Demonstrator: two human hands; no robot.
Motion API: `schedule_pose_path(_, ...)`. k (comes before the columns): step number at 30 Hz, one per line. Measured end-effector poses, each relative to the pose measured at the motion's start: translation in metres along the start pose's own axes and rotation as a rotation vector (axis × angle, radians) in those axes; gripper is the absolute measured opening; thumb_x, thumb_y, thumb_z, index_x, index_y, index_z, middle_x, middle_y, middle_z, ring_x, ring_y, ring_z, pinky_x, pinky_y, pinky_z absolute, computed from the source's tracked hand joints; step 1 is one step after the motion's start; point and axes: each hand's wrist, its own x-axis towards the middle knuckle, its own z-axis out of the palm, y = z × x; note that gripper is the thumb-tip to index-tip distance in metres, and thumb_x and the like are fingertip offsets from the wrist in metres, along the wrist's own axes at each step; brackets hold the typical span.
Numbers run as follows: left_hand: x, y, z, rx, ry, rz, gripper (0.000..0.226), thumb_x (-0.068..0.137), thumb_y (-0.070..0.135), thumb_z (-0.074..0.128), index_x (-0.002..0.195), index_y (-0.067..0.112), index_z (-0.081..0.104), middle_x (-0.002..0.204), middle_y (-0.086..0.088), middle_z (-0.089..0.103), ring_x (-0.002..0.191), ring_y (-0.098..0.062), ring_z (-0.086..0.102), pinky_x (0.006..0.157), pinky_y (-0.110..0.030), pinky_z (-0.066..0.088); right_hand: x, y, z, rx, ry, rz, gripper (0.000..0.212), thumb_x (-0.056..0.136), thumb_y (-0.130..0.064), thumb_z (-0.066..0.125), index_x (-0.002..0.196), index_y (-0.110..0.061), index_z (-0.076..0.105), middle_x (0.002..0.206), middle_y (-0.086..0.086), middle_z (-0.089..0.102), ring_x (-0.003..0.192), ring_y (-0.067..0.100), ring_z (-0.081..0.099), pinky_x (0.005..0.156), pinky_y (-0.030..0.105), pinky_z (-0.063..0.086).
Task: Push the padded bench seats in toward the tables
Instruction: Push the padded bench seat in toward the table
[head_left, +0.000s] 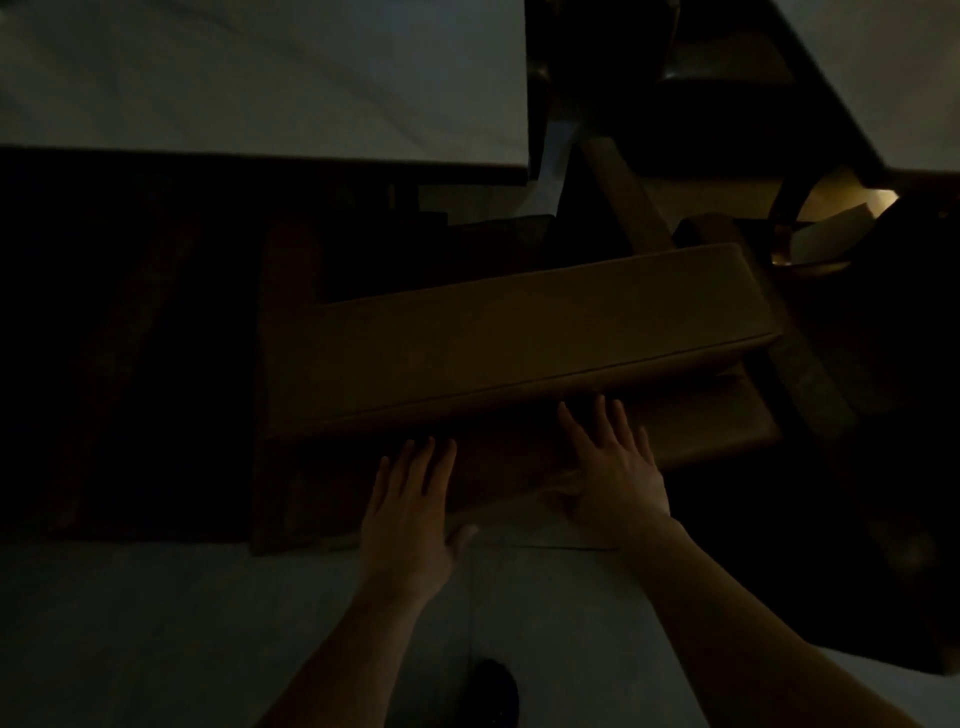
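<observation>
The padded bench seat (519, 343) lies in deep gloom in the middle of the view, its brown cushion the only part that reads clearly; the base below it merges into shadow, and how it meets the floor cannot be made out. Its long axis runs left to right, tilted so the right end sits farther away, toward the gap between the two tables. It stands just short of the near table (260, 78), whose pale top is cut off at the upper and left edges.

Both hands are flat against the near side of the bench, below the cushion's seam — the left hand (410, 519) with fingers straight and together, the right hand (618, 467) with fingers spread, neither gripping anything.

A second table (893, 67) is clipped by the upper right corner. Under it a dim yellow glow shows a pale, unidentifiable shape. The floor (156, 623) is light tile; a dark shoe tip (496, 686) shows at the bottom edge.
</observation>
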Motion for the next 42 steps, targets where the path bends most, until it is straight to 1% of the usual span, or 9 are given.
schedule_pose_path(3,0.005,-0.009,0.007,-0.005,0.006,-0.023,0.092,0.086,0.063,0.055,0.157,0.029,0.008,0.163,0.004,0.015,0.15,-0.023,0.007,0.122,-0.045,0.006,0.004,-0.001,0.011,-0.006,-0.024,0.006,0.113,0.084,-0.067,0.062,0.153,-0.039,-0.022,0.164,0.013,-0.025,0.149,0.035,-0.025,0.125,0.055,0.004)
schedule_pose_path(7,0.007,-0.021,0.013,-0.02,0.037,-0.013,0.083,0.088,0.054,0.059,0.156,0.034,0.014,0.161,0.008,0.022,0.149,-0.022,0.016,0.121,-0.044,0.015,0.004,-0.011,0.02,-0.022,0.059,0.039,0.103,0.089,-0.064,0.057,0.156,-0.036,-0.017,0.164,0.016,-0.019,0.15,0.038,-0.02,0.124,0.058,0.004)
schedule_pose_path(9,0.009,-0.026,0.014,-0.027,0.034,-0.017,0.08,0.089,0.054,0.058,0.154,0.038,0.015,0.16,0.011,0.023,0.147,-0.021,0.019,0.117,-0.043,0.022,0.003,-0.016,0.025,-0.026,0.082,0.059,0.1,0.091,-0.064,0.055,0.156,-0.035,-0.016,0.165,0.017,-0.018,0.151,0.039,-0.019,0.124,0.058,0.003)
schedule_pose_path(12,0.013,-0.029,0.014,0.006,0.019,-0.002,0.079,0.089,0.056,0.056,0.153,0.039,0.014,0.158,0.014,0.025,0.144,-0.019,0.021,0.112,-0.042,0.028,0.002,-0.017,0.03,-0.025,0.11,0.069,0.098,0.091,-0.064,0.053,0.157,-0.035,-0.013,0.166,0.018,-0.014,0.151,0.039,-0.017,0.124,0.057,0.005)
schedule_pose_path(18,0.015,-0.036,0.017,0.009,0.049,0.026,0.076,0.086,0.054,0.06,0.151,0.038,0.023,0.151,0.014,0.036,0.139,-0.019,0.028,0.106,-0.042,0.032,0.0,-0.025,0.031,-0.013,0.103,0.103,0.097,0.091,-0.06,0.057,0.158,-0.034,-0.008,0.166,0.017,-0.011,0.152,0.038,-0.015,0.124,0.057,0.007)
schedule_pose_path(24,0.004,-0.058,0.014,-0.001,0.026,0.04,0.075,0.087,0.054,0.059,0.151,0.04,0.022,0.152,0.016,0.033,0.141,-0.017,0.025,0.107,-0.043,0.03,-0.017,-0.052,0.036,0.013,0.097,0.125,0.094,0.094,-0.059,0.053,0.158,-0.034,-0.011,0.166,0.016,-0.014,0.152,0.037,-0.017,0.125,0.055,0.006)
schedule_pose_path(31,-0.023,-0.104,0.006,0.017,0.015,0.066,0.076,0.089,0.053,0.057,0.152,0.043,0.017,0.154,0.019,0.029,0.144,-0.015,0.021,0.111,-0.037,0.029,-0.044,-0.105,0.055,0.009,0.088,0.174,0.092,0.095,-0.064,0.045,0.156,-0.034,-0.016,0.165,0.013,-0.019,0.152,0.035,-0.018,0.125,0.053,0.006)
schedule_pose_path(36,-0.039,-0.13,0.001,0.009,0.026,0.072,0.075,0.089,0.05,0.059,0.152,0.043,0.019,0.154,0.02,0.029,0.144,-0.015,0.022,0.112,-0.037,0.028,-0.058,-0.137,0.067,0.012,0.095,0.194,0.093,0.095,-0.063,0.046,0.156,-0.033,-0.017,0.165,0.015,-0.019,0.151,0.037,-0.017,0.125,0.054,0.006)
schedule_pose_path(42,-0.052,-0.16,-0.005,-0.014,0.017,0.079,0.077,0.087,0.046,0.063,0.152,0.043,0.023,0.155,0.019,0.03,0.145,-0.016,0.023,0.115,-0.035,0.026,-0.072,-0.169,0.084,0.028,0.12,0.211,0.095,0.093,-0.069,0.043,0.155,-0.034,-0.019,0.164,0.014,-0.022,0.151,0.036,-0.02,0.125,0.053,0.004)
